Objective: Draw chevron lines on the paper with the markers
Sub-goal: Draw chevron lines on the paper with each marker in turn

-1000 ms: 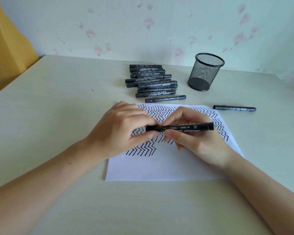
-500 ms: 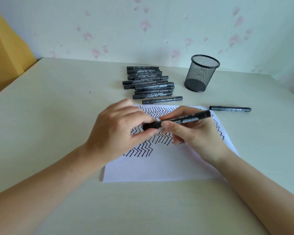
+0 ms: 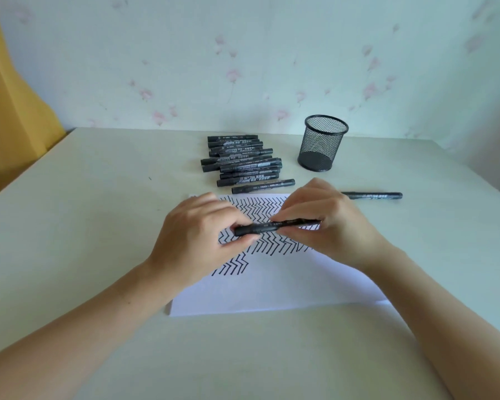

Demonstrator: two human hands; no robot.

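Observation:
A white sheet of paper (image 3: 274,287) lies on the table, its upper half covered with rows of black chevron lines (image 3: 264,207). Above the sheet I hold a black marker (image 3: 267,227) level, across both hands. My left hand (image 3: 198,239) pinches its left end, which looks like the cap. My right hand (image 3: 328,223) grips the barrel, its fingers wrapped over the right part so that end is hidden.
Several black markers (image 3: 241,161) lie in a pile behind the paper. A black mesh pen cup (image 3: 321,147) stands to their right, with a single marker (image 3: 371,195) lying near it. The wall runs along the table's far edge.
The marker has settled back toward level and my right hand has slid over its right end, hiding it. The view has tilted up, showing more wall.

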